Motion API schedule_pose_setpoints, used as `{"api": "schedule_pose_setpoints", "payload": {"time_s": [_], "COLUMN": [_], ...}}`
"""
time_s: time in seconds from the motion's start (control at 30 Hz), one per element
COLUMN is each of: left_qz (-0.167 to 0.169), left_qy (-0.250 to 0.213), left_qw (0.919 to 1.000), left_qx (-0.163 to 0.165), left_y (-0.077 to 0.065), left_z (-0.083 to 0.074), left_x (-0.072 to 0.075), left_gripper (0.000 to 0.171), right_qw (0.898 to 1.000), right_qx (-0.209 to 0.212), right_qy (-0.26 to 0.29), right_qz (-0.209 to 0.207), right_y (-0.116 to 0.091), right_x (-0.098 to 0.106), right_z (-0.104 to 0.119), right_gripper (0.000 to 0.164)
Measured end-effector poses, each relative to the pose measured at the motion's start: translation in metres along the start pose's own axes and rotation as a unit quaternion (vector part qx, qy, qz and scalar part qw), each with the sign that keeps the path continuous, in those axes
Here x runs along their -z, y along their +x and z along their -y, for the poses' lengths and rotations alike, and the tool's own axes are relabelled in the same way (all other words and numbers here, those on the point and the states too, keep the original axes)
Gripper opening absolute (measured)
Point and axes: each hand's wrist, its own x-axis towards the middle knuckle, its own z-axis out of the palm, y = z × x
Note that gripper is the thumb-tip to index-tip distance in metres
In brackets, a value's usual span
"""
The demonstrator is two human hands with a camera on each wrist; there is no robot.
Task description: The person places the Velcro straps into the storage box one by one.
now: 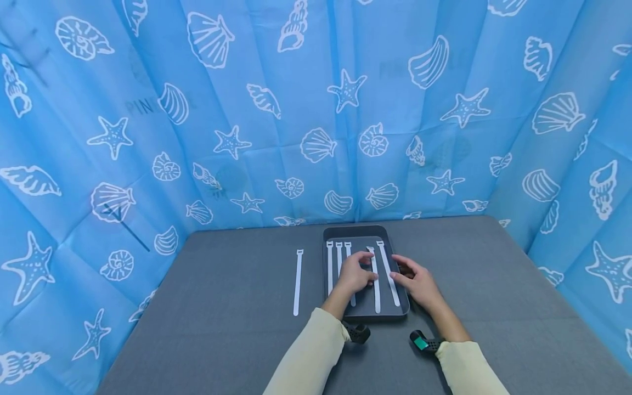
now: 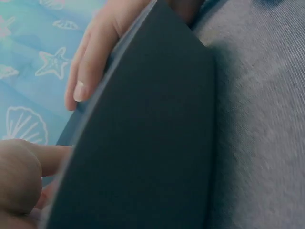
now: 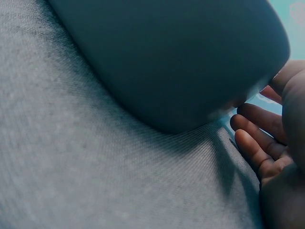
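Note:
A dark grey tray (image 1: pixel 364 317) holds several white cable-tie straps, each with a slotted head at its far end. My left hand (image 1: pixel 354 272) reaches in over the tray, thumb and forefinger apart, their tips at a white strap (image 1: pixel 377 296) right of the middle. On the tray's right side, my right hand (image 1: pixel 418 282) has its thumb and forefinger at the rim, near the rightmost strap (image 1: pixel 388 274). Its other fingers (image 3: pixel 255 148) lie loosely bent outside the tray wall in the right wrist view. The left forearm partly hides the straps on the left.
Left of the tray, a single white strap (image 1: pixel 298 282) lies on the grey cloth-covered table (image 1: pixel 237 296). A blue curtain (image 1: pixel 306 109) with white shells and starfish hangs along the table's back and sides. Black bands with small devices (image 1: pixel 419 341) sit on both wrists.

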Motion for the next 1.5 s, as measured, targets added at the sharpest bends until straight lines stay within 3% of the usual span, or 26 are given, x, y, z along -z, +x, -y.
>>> {"api": "schedule_pose_setpoints", "payload": {"time_s": [0.2, 0.4, 0.5, 0.7, 0.8, 0.9, 1.0, 1.23, 1.5], "left_qz": [-0.011, -0.008, 0.001, 0.045, 0.078, 0.103, 0.119, 0.113, 0.110], "left_qy": [0.135, 0.215, 0.274, 0.393, 0.428, 0.450, 0.457, 0.439, 0.433], "left_qw": [0.9901, 0.9740, 0.9561, 0.9046, 0.8832, 0.8673, 0.8624, 0.8773, 0.8822], "left_qx": [-0.035, -0.071, -0.103, -0.159, -0.175, -0.186, -0.183, -0.158, -0.149], "left_y": [-0.001, -0.003, -0.006, -0.011, -0.013, -0.014, -0.014, -0.011, -0.005], "left_z": [0.003, 0.002, 0.001, 0.002, 0.003, 0.004, 0.007, 0.007, 0.007], "left_x": [0.000, 0.002, 0.007, 0.019, 0.022, 0.023, 0.023, 0.019, 0.011], "left_gripper": [0.050, 0.049, 0.046, 0.051, 0.058, 0.062, 0.062, 0.060, 0.061], "right_qw": [1.000, 1.000, 1.000, 1.000, 1.000, 1.000, 1.000, 1.000, 1.000], "right_qx": [0.002, 0.001, 0.003, -0.001, 0.001, 0.004, 0.004, 0.002, -0.001], "right_qy": [0.001, 0.003, 0.005, 0.008, 0.006, 0.004, 0.000, -0.003, 0.005], "right_qz": [0.002, 0.003, 0.003, 0.008, 0.010, 0.008, 0.008, 0.007, 0.009], "right_y": [-0.001, -0.001, 0.000, -0.001, -0.001, -0.001, -0.001, 0.000, -0.001], "right_x": [-0.001, -0.002, -0.001, 0.001, 0.001, 0.002, 0.002, 0.000, 0.001], "right_z": [0.000, 0.000, 0.000, 0.000, -0.001, -0.001, -0.001, 0.002, 0.003], "right_gripper": [0.049, 0.049, 0.049, 0.049, 0.049, 0.049, 0.049, 0.050, 0.050]}}
